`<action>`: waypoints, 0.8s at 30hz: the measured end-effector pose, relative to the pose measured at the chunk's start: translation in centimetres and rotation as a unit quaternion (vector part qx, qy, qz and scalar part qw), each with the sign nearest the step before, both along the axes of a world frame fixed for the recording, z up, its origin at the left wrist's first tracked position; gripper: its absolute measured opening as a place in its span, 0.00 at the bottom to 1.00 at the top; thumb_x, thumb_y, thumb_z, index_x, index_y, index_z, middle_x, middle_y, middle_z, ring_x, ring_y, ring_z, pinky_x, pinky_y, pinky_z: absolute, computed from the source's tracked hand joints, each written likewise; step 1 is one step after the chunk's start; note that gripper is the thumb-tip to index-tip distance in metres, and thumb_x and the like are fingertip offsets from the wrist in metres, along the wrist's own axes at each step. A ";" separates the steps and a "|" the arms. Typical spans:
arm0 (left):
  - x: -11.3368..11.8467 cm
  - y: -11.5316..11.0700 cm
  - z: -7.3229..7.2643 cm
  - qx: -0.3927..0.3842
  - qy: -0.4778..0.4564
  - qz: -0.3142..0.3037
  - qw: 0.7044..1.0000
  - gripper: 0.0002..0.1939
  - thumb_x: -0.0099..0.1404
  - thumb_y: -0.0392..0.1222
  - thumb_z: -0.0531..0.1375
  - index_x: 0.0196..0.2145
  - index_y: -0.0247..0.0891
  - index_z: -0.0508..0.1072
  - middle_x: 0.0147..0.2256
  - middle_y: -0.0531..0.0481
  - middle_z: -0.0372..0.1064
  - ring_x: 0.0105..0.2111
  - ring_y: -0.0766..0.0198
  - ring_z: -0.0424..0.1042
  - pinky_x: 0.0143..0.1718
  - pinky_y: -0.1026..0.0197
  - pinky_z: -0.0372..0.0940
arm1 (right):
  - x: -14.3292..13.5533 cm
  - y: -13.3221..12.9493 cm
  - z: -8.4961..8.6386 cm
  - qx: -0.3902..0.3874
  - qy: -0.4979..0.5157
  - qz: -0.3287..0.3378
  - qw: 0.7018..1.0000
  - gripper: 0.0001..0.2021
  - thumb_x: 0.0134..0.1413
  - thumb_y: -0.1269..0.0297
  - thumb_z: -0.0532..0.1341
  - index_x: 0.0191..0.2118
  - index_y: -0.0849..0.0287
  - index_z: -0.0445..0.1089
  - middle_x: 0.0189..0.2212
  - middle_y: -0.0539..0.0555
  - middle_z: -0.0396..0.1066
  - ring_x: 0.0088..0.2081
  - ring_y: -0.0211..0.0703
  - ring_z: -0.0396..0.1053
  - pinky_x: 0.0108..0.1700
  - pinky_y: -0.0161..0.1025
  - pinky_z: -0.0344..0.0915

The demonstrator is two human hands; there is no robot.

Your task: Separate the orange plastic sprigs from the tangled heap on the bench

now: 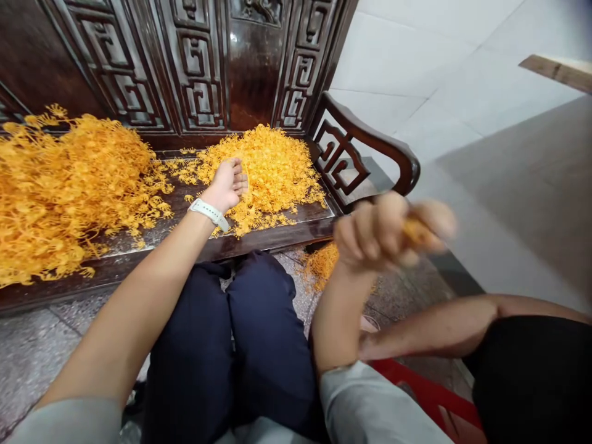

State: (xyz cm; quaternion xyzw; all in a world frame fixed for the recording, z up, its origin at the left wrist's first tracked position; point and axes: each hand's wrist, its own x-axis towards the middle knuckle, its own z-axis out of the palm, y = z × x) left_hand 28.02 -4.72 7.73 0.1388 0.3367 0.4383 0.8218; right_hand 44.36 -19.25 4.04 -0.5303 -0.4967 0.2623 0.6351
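Work looks under way, with plenty of loose pieces left: a large heap [83, 191] on the left of the counter [287, 233], a smaller heap [277, 166] on the right, strays between. How much is done can't be told from here; nothing shows as clearly finished.

Left hand [226, 185] sits at the near-left side of the smaller heap, fingers bent and loosely together — can't tell if they pinch anything. Right hand [388, 231] is raised over the floor, fingers curled, thumb and forefinger seemingly pinching an orange piece [416, 231]; motion blur, so shape uncertain.

Pieces: thin, yellow-orange, spidery with curled prongs, likely molded plastic. Another pile [321, 265] lies on the speckled stone floor. Counter is dark, glossy wood — carved fretwork back [250, 74], curved openwork armrest [370, 129].
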 end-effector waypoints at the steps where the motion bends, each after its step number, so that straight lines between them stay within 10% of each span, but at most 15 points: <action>1: 0.1 -0.5 0.6 0.008 0.002 -0.013 1.000 0.24 0.72 0.38 0.61 0.24 0.42 0.51 0.15 0.62 0.37 0.11 0.74 0.36 0.13 0.67 0.29 | 0.0 0.3 -0.3 -0.010 0.005 -0.006 1.000 0.26 0.66 0.38 0.63 0.57 0.51 0.75 0.47 0.58 0.75 0.49 0.48 0.73 0.45 0.44 0.74; 8: 1.1 -2.5 2.5 0.050 0.009 -0.055 0.997 0.24 0.77 0.41 0.55 0.23 0.42 0.50 0.15 0.61 0.39 0.12 0.72 0.39 0.13 0.67 0.35 | -2.9 1.4 -2.3 -0.117 0.174 0.033 0.977 0.33 0.61 0.30 0.61 0.55 0.54 0.72 0.50 0.61 0.75 0.47 0.49 0.76 0.43 0.46 0.75; 13: 1.9 -1.7 1.6 0.089 0.087 -0.020 0.992 0.14 0.74 0.43 0.57 0.29 0.40 0.65 0.23 0.47 0.67 0.20 0.64 0.66 0.21 0.65 0.61 | -5.8 2.3 -2.7 -0.118 0.202 0.100 0.967 0.30 0.63 0.33 0.63 0.58 0.51 0.68 0.43 0.56 0.78 0.38 0.46 0.78 0.36 0.42 0.74; 24: 2.4 -3.4 2.2 0.198 0.175 -0.085 0.961 0.24 0.73 0.67 0.58 0.46 0.42 0.71 0.40 0.37 0.79 0.41 0.48 0.81 0.39 0.53 0.73 | -5.2 2.1 -6.2 -0.066 -0.250 -0.065 0.964 0.21 0.75 0.57 0.56 0.63 0.62 0.74 0.54 0.67 0.79 0.53 0.56 0.78 0.59 0.56 0.73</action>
